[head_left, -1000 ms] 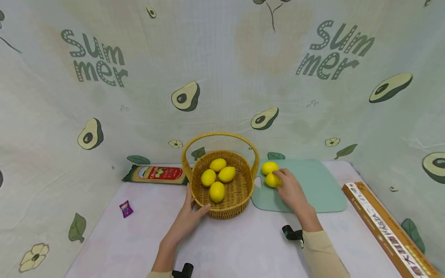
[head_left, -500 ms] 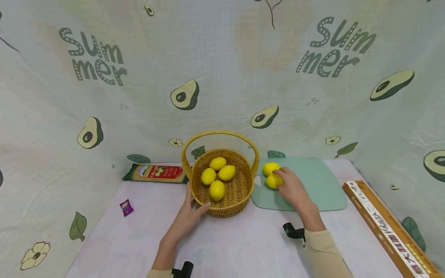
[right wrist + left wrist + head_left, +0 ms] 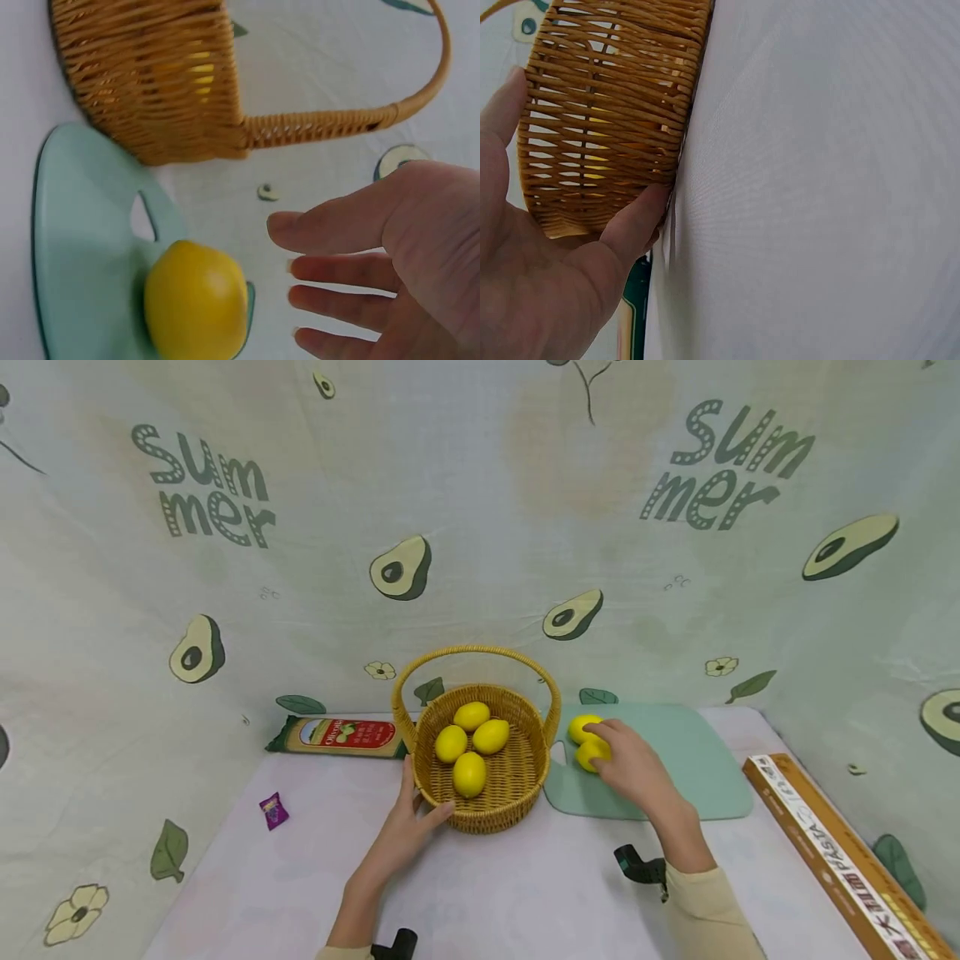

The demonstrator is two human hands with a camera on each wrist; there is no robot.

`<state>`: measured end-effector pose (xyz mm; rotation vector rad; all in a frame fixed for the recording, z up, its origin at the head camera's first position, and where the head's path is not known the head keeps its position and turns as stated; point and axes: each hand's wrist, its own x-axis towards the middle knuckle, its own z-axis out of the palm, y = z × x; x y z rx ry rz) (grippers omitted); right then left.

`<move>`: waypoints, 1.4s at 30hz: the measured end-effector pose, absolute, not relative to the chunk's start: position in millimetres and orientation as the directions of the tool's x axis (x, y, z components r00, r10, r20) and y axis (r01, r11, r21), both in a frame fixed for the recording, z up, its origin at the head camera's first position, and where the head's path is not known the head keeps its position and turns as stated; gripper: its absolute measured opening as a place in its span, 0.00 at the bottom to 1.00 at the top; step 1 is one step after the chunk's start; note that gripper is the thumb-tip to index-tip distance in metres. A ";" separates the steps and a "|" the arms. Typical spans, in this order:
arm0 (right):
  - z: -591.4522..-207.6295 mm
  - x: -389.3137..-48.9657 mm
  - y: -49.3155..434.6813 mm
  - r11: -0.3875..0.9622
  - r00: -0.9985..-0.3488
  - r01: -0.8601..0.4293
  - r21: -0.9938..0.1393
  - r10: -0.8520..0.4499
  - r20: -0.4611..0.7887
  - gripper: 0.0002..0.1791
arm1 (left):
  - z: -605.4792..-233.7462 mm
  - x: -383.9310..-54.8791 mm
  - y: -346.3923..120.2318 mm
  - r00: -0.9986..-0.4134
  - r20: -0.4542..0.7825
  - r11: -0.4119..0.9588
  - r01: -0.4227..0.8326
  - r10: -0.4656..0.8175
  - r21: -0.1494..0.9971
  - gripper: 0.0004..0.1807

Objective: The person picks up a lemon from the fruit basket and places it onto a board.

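My left hand (image 3: pixel 410 827) touches the near left side of a wicker basket (image 3: pixel 510 785), its thumb and fingers spread against the wall and rim. Close up, the left hand (image 3: pixel 562 262) has one finger at the basket's base. Several lemons (image 3: pixel 469 775) lie inside. Over a green cutting board (image 3: pixel 667 768), my right hand (image 3: pixel 633 768) hovers by two more lemons, the nearer lemon (image 3: pixel 591 755) and the farther lemon (image 3: pixel 582 727). In the right wrist view the right hand (image 3: pixel 375 270) has extended fingers with nothing between them, apart from a lemon (image 3: pixel 195 304).
A green and red pasta packet (image 3: pixel 345 734) lies behind the basket on the left. Nearer is a small purple wrapped sweet (image 3: pixel 273 811). Along the right side runs a long pasta box (image 3: pixel 832 852). A printed cloth (image 3: pixel 480 510) hangs behind the table. The basket's tall handle (image 3: pixel 480 649) arches upward.
My right hand has drawn slightly right, and its fingers have loosened from around the nearer lemon. Both lemons on the board have shifted very little. The left hand stays at the basket.
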<state>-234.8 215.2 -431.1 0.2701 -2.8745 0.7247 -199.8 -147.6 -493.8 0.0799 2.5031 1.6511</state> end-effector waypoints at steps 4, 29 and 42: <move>-421.0 -228.5 209.0 0.858 -0.962 -0.250 -0.449 -0.165 0.219 0.24 | -493.8 -198.5 -145.3 -0.989 -0.073 0.379 -0.018 0.131 0.925 0.61; -424.3 -227.0 113.8 0.765 -0.874 -0.483 -0.425 -0.452 0.180 0.26 | -497.4 -200.0 -148.8 -0.990 -0.037 0.343 0.011 0.133 0.939 0.60; -437.6 -238.7 86.6 0.743 -0.850 -0.504 -0.441 -0.517 0.100 0.29 | -496.7 -199.2 -146.3 -0.990 -0.035 0.327 0.012 0.137 0.945 0.59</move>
